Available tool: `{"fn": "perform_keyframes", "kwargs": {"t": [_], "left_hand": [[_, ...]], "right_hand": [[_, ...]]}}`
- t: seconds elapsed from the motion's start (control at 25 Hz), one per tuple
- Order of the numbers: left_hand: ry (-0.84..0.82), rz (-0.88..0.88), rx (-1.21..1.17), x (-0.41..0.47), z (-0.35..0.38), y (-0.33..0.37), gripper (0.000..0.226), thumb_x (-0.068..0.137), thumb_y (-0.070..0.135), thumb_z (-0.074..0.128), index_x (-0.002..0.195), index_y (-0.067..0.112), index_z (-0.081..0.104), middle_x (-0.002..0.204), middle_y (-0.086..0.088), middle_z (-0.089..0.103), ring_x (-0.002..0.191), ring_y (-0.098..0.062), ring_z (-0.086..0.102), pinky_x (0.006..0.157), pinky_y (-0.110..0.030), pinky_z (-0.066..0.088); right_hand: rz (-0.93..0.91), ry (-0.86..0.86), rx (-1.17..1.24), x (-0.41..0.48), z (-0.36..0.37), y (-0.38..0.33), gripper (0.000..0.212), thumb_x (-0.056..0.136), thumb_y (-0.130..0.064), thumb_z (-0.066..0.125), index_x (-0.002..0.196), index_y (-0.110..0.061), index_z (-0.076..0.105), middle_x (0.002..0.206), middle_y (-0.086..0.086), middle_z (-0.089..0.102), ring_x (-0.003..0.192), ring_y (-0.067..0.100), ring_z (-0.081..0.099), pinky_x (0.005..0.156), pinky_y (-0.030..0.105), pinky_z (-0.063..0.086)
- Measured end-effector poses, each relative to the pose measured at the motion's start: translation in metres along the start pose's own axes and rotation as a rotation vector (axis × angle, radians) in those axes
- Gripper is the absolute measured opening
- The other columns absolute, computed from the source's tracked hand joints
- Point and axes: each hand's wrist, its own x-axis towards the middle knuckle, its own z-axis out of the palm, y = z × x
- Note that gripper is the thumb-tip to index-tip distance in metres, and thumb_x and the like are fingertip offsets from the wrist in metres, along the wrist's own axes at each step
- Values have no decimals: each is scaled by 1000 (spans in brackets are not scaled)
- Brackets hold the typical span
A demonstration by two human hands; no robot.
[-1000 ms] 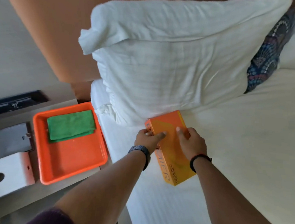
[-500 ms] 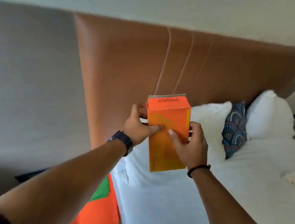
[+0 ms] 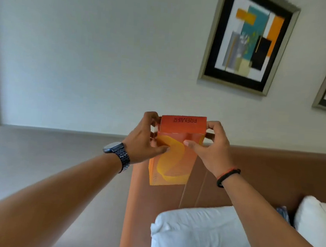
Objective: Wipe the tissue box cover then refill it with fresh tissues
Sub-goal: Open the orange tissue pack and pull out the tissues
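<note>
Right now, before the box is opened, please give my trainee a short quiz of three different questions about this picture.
1. True or false: both hands grip the orange tissue box in the air.
2. Which wrist wears the watch? A) left B) right
3. Fill in: the word printed on the box's top flap is ____.

Key: 1 true: left hand and right hand hold it. 2 A. 3 PREMIER.
</note>
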Motion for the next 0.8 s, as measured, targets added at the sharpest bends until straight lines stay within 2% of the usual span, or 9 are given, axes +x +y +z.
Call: {"fn": "perform_keyframes", "kwargs": {"t": [0.12,0.2,0.32,0.36,0.44,0.52,0.6,0.72,0.8], "left_hand": [[45,49,76,2,-25,29,72,65,22,85,113,32,31,122,-9,46,95,-20,60,76,-34,58],[41,71,150,2,-40,47,77,65,21,86,124,30,37,127,-9,42,105,-23,56,82,-35,57],[-46,90,270,2,-60,67,83,64,18,87,134,30,44,131,-7,34,107,-24,56,90,-38,53],[-72,112,326,2,-66,72,81,63,18,87,133,28,48,130,-7,32,105,-24,57,92,-37,52],[-99,168,459,1,-77,80,71,61,22,89,125,24,57,128,-9,34,97,-25,58,88,-36,53],[-86,199,558,-2,-85,85,68,59,26,89,119,23,57,126,-9,36,88,-22,56,79,-31,55],[-63,254,630,-4,-91,85,78,56,29,91,121,24,48,125,-10,38,82,-20,52,70,-22,51],[-23,291,634,-6,-95,83,94,49,29,94,119,28,31,115,-8,43,76,-21,49,59,-20,43],[10,319,621,-7,-95,81,94,49,27,94,117,27,29,111,-7,46,73,-17,46,57,-10,31]], "right_hand": [[-190,32,30,13,-15,-29,49,64,13,76,74,-29,53,103,1,59,101,10,60,89,27,52],[-379,67,-22,15,-24,-44,40,65,22,69,72,-15,57,99,1,61,98,12,61,87,32,53],[-710,81,-153,12,-30,-60,16,74,12,70,75,-2,60,95,11,69,88,25,67,70,38,59],[-808,62,-212,10,-32,-66,11,78,5,68,76,-2,61,96,11,71,90,28,68,68,38,60],[-937,-30,-332,10,-35,-80,5,84,-9,60,80,-6,61,104,9,72,105,29,66,73,35,60],[-989,-150,-449,11,-39,-94,7,84,-15,58,87,-9,60,112,6,71,117,29,60,85,35,56],[-1036,-243,-572,14,-45,-102,15,84,-30,57,90,-15,57,110,3,71,115,28,59,93,40,50],[-1048,-331,-688,18,-57,-110,44,88,-58,41,96,-19,59,91,0,68,93,23,59,84,39,49],[-974,-319,-701,20,-61,-112,48,94,-55,33,96,-19,64,82,0,69,84,22,58,73,38,49]]}}
